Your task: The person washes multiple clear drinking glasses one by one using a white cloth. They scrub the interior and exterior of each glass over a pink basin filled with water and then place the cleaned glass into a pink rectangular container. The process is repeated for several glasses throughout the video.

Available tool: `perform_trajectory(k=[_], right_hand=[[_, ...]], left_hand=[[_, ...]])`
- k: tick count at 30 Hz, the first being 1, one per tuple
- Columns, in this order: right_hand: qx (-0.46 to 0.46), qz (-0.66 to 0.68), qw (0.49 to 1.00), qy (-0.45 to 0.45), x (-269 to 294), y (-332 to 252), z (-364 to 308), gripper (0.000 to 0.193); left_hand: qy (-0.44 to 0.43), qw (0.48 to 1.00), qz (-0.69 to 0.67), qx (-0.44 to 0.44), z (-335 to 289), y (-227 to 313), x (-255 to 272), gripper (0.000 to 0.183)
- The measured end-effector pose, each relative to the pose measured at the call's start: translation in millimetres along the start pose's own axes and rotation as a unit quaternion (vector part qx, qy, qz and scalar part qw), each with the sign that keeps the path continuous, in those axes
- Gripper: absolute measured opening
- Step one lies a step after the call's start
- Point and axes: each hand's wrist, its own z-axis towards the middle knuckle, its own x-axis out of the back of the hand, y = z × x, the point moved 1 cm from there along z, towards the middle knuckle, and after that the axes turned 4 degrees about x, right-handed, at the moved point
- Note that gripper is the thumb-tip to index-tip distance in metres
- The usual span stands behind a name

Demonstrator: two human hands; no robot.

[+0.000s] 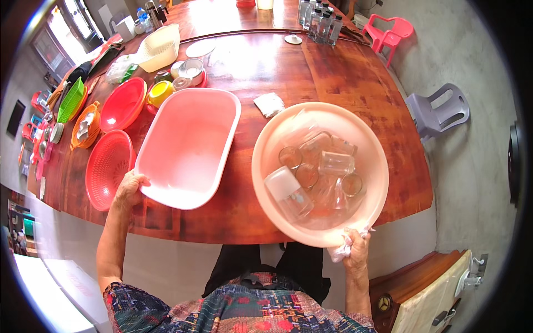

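Left hand: partly curled, thumb on the rim of one pink tub. Right hand: closed on one white cloth against the rim of one round basin, near edge of the table. Handling: I'd keep the basin level, grip firm. Glasses inside: I count at least six, overlapping.

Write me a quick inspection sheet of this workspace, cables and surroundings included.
Surface: glossy reddish-brown wooden table.
Job's things: pink rectangular plastic basin with white rim; round peach plastic basin holding clear glassware.
Clutter: round red plastic colander; clear bottles with dark caps.
Hands: left hand grips the pink basin's edge; right hand holds crumpled white cloth or tissue at the peach basin's rim.
Cables: nothing seen for certain.
Surroundings: grey plastic chair, pink plastic chair.
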Motion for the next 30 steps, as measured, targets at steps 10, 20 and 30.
perform_trajectory(k=[10, 20, 30], right_hand=[[-0.016, -0.049, 0.998, -0.023, -13.6, -12.2, 5.5, 0.016], [-0.149, -0.132, 0.975, -0.101, 51.5, -23.3, 23.6, 0.048], [0.304, -0.647, 0.699, 0.033, 41.3, -91.9, 171.9, 0.065]], left_hand=[[0.361, 0.706, 0.473, -0.384, -44.7, 55.0, -97.1, 0.039], [0.057, 0.727, 0.544, -0.414, 110.2, 144.9, -263.9, 0.020], [-0.038, 0.644, 0.747, -0.161, 243.8, 89.1, -356.8, 0.029]])
